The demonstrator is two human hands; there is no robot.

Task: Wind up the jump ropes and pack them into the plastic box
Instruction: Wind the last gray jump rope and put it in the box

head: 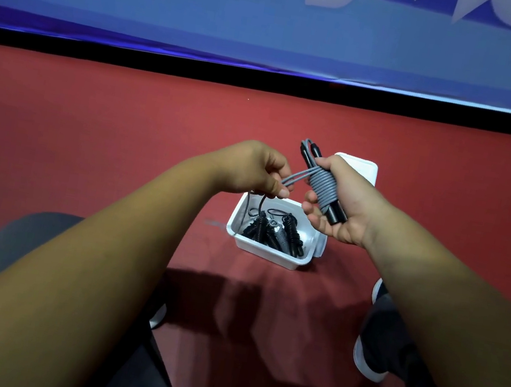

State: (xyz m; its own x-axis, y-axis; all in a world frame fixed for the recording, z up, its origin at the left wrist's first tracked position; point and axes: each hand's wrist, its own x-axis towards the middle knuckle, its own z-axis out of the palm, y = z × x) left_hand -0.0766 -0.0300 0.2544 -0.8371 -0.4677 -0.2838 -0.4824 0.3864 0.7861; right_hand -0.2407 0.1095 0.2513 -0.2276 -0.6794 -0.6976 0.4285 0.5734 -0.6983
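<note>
your right hand (343, 200) grips black handles of grey jump rope (323, 187), cord coiled tight around them. your left hand (251, 169) pinches loose doubled cord end, stretched between both hands. both held above white plastic box (271, 252) on red floor (91, 120); wound ropes (275, 230) lie inside. white lid (361, 170) behind right hand.

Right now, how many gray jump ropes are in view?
2. One gray rope is wound on its handles in the right hand, its loose end pinched by the left hand. The other gray rope lies in the plastic box among black ropes; more may be hidden.
</note>
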